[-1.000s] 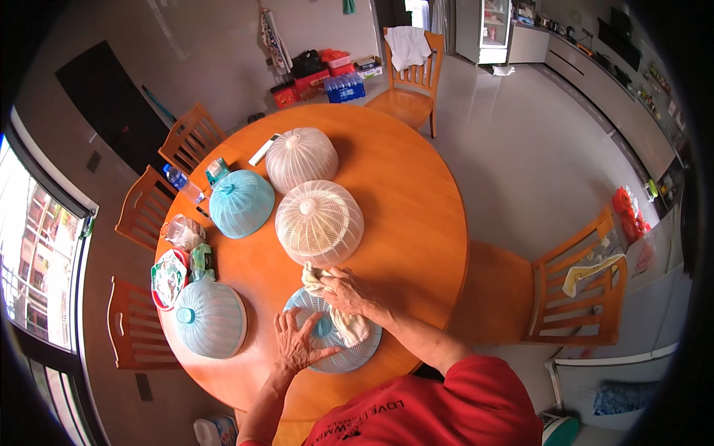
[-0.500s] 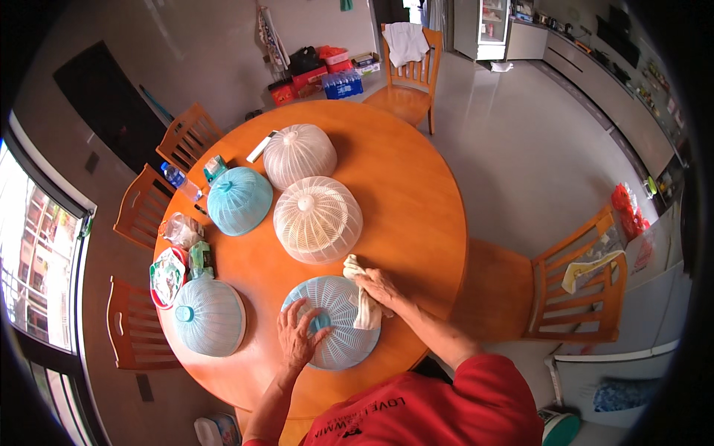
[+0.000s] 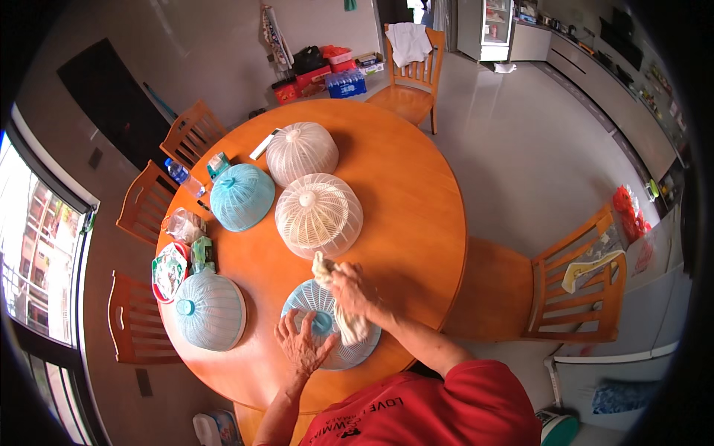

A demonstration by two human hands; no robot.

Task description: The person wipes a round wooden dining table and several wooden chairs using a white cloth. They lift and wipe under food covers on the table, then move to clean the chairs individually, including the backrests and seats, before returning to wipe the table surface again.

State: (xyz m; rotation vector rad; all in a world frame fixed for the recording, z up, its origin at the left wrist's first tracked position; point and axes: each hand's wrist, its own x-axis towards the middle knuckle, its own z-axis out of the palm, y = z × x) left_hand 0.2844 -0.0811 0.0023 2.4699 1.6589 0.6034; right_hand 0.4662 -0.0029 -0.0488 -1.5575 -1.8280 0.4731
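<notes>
Close in front of me on the round wooden table sits a light blue mesh food cover (image 3: 303, 297) with a blue knob (image 3: 322, 322). My left hand (image 3: 301, 343) rests on its left side, fingers spread and curved near the knob. A cream cloth (image 3: 349, 325) is bunched in my right hand (image 3: 352, 288), closed around it over the cover's upper right. The cloth's lower end hangs across the mesh. Just beyond stands a whitish mesh cover (image 3: 318, 215).
Further covers stand on the table (image 3: 405, 215): a pale one (image 3: 301, 154), a turquoise one (image 3: 242, 197) and a light blue one (image 3: 210, 312). Along the left edge are a water bottle (image 3: 184, 177), bags and a red-rimmed basket (image 3: 170, 271). Wooden chairs (image 3: 576, 286) surround the table.
My right hand has moved left with the cloth, from the cover's right edge to over its upper middle. My left hand stays beside the knob, shifted slightly down.
</notes>
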